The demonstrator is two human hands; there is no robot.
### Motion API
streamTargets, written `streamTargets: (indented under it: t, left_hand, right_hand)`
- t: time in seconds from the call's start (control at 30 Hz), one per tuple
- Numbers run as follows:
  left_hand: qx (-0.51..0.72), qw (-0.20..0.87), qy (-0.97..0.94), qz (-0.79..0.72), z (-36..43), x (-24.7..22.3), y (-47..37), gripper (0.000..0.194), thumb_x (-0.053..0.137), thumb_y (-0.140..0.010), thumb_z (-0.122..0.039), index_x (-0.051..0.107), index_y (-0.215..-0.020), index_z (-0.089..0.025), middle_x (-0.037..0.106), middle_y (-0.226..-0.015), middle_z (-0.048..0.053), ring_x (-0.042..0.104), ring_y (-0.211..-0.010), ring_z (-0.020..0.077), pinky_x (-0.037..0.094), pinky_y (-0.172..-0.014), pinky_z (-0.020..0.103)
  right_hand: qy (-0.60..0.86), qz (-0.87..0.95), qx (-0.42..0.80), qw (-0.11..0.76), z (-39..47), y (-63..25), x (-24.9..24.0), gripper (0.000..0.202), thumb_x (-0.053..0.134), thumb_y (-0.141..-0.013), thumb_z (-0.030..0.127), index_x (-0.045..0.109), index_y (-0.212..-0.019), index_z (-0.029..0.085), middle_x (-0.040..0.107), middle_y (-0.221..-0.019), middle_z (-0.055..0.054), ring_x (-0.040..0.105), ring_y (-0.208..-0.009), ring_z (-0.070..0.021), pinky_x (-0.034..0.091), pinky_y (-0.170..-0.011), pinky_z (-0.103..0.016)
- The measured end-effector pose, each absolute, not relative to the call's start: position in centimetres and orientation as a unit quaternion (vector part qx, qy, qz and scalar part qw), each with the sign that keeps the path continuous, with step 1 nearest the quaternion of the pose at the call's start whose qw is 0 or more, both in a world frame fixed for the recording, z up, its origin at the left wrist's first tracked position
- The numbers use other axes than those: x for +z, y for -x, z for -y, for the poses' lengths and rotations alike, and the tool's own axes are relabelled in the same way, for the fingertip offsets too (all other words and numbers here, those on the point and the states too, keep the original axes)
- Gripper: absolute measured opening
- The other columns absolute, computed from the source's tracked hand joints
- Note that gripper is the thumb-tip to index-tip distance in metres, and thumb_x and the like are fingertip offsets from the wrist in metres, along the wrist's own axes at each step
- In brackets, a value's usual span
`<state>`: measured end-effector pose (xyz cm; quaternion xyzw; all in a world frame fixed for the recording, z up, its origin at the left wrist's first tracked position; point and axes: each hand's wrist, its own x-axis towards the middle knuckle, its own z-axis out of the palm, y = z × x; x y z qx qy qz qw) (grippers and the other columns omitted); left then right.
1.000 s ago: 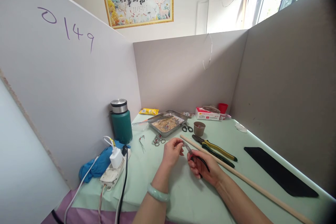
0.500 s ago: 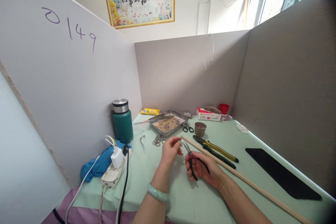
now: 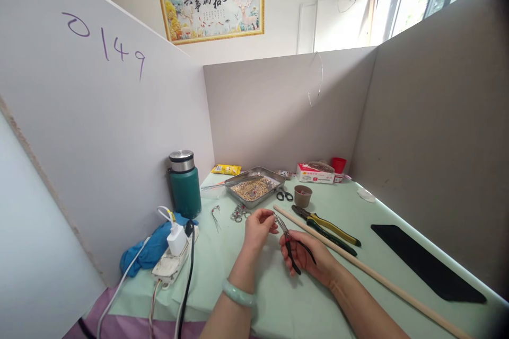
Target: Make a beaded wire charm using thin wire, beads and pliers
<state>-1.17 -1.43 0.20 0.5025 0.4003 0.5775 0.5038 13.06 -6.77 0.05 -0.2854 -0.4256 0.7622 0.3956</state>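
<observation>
My left hand [image 3: 259, 226], with a pale green bangle [image 3: 238, 293] on its wrist, pinches something small that looks like a piece of wire; its shape is too small to make out. My right hand [image 3: 308, 254] is wrapped round black-handled needle-nose pliers [image 3: 287, 235]. Their jaw tips point up and left and are at the fingertips of my left hand. Beyond the hands, a tangle of wire with red bits [image 3: 239, 213] lies on the green cloth, and a few thin wires [image 3: 215, 217] lie further left.
A metal tray [image 3: 249, 202] of small beads stands behind the hands, near scissors [image 3: 284, 196] and a brown cup [image 3: 303, 196]. Right are large pliers [image 3: 328, 228], a wooden rod [image 3: 374, 274] and a black mat [image 3: 425, 262]. Left are a green bottle [image 3: 186, 190] and power strip [image 3: 170, 267].
The pliers' jaws have moved slightly left to my left fingertips, and their handles are a little closer together. The left hand has hardly moved.
</observation>
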Motion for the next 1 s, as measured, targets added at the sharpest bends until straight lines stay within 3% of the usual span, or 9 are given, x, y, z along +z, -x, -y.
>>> streamTargets:
  t: [0.37,0.63,0.87,1.0]
  left_hand:
    - [0.563,0.449,-0.541,-0.434,1.8,0.2,0.8,0.013,0.060,-0.066,-0.023,0.059,-0.074,-0.013,0.062,-0.061,0.003,0.062,-0.055,0.0156,0.051,-0.053,0.028]
    - [0.568,0.347,-0.583,-0.466,1.7,-0.3,0.8,0.007,0.054,-0.070,-0.021,0.059,-0.071,-0.016,0.061,-0.062,0.001,0.061,-0.054,0.0132,0.047,-0.054,0.024]
    - [0.536,0.178,-0.680,-0.467,1.9,-0.1,1.5,0.009,0.049,-0.074,-0.016,0.057,-0.070,-0.018,0.058,-0.065,0.001,0.056,-0.055,0.0115,0.041,-0.059,0.024]
    - [0.533,0.169,-0.688,-0.462,1.9,-0.3,1.7,0.009,0.050,-0.073,-0.014,0.057,-0.069,-0.018,0.057,-0.067,0.001,0.055,-0.055,0.0109,0.040,-0.059,0.024]
  right_hand:
    - [0.336,0.453,0.705,0.430,6.7,-12.6,-0.2,0.030,0.042,-0.082,0.040,0.056,-0.082,0.014,0.059,-0.067,-0.004,0.057,-0.053,-0.0153,0.048,-0.045,-0.028]
    - [0.378,0.454,0.663,0.460,6.4,-12.1,-0.5,0.027,0.046,-0.078,0.040,0.057,-0.077,0.015,0.055,-0.060,-0.001,0.050,-0.043,-0.0101,0.039,-0.035,-0.021]
    - [0.432,0.468,0.627,0.448,6.0,-12.3,-0.3,0.024,0.048,-0.076,0.039,0.054,-0.071,0.016,0.052,-0.052,0.003,0.044,-0.036,-0.0079,0.033,-0.030,-0.019]
    - [0.437,0.480,0.620,0.440,5.9,-12.4,-0.4,0.024,0.048,-0.075,0.038,0.053,-0.070,0.016,0.051,-0.050,0.003,0.043,-0.035,-0.0078,0.032,-0.029,-0.018]
